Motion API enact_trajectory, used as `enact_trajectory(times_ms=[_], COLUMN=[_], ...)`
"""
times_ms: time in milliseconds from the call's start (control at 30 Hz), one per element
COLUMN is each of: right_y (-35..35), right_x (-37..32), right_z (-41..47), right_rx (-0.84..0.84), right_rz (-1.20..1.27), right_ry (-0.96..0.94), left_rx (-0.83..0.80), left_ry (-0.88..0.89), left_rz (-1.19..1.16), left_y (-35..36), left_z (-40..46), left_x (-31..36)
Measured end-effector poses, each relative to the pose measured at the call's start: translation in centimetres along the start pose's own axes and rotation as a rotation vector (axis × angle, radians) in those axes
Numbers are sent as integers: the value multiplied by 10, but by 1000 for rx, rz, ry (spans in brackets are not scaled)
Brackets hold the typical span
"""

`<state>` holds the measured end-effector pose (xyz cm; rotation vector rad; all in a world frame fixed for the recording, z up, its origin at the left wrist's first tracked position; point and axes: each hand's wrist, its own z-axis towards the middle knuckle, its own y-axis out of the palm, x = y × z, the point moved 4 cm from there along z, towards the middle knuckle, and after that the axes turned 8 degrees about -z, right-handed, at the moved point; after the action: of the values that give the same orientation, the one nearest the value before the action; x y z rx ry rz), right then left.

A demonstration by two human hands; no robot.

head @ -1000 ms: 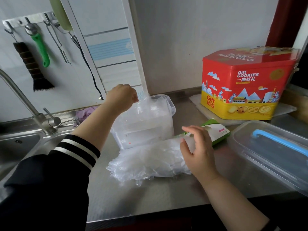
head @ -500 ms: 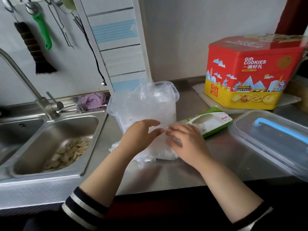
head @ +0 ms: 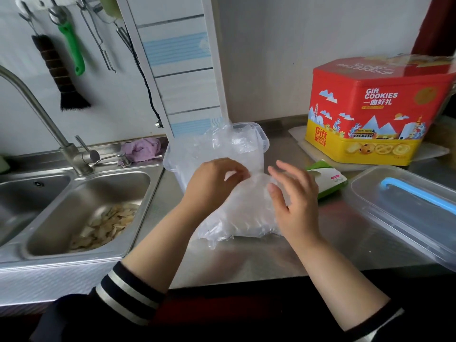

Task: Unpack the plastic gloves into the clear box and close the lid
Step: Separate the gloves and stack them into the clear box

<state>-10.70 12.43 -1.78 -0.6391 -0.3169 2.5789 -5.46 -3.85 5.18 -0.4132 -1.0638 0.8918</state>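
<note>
Head view: the steel counter (head: 246, 257) is seen carrying everything, with the lid (head: 404, 208), clear with a blue handle, laid off to the right, well apart from the clear box (head: 256, 154), which stands open at the back and is already partly filled with crumpled film. Just in front of the box, a bundle of plastic gloves (head: 241, 213) is lying on the counter, its top edge lifted toward the box rim. A green and white packet (head: 328, 178) is seen just behind the right hand.

The gloves are judged to be very light, limp and slippery, layered loosely so that single sheets may slide free or cling to skin; nothing fragile is involved. A hold is best taken by gathering the whole bunch at its middle and bottom, rather than by one edge.

The left hand (head: 212, 183) is curled, its fingers pinching the film at the bundle's top. The right hand (head: 296, 201) is laid against the bundle's right side with fingers (head: 286, 169) spread and relaxed, nothing being clasped.
</note>
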Motion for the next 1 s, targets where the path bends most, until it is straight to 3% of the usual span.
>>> enact_trajectory(times_ms=[167,300,400,534,734,1001], right_y=[-6,-5,-2,9,23,27], right_x=[2,3,6,6,8,12], right_z=[1,2,0,-3,-10,-13], right_rx=[46,33,-1,-117,-315,-428], right_rz=[62,68,58,126,34,-24], right_ry=[80,75,57,-3,-8,35], left_rx=[182,382,410,267,-126,-366], left_ry=[-96,12,126,182,-121,-194], left_rz=[-77,-11,103,195,248,367], left_y=[-51,-101,-118,-94,-47,-39], left_z=[46,82,95,95,95,109], left_x=[5,16,11,-25,-93,-107])
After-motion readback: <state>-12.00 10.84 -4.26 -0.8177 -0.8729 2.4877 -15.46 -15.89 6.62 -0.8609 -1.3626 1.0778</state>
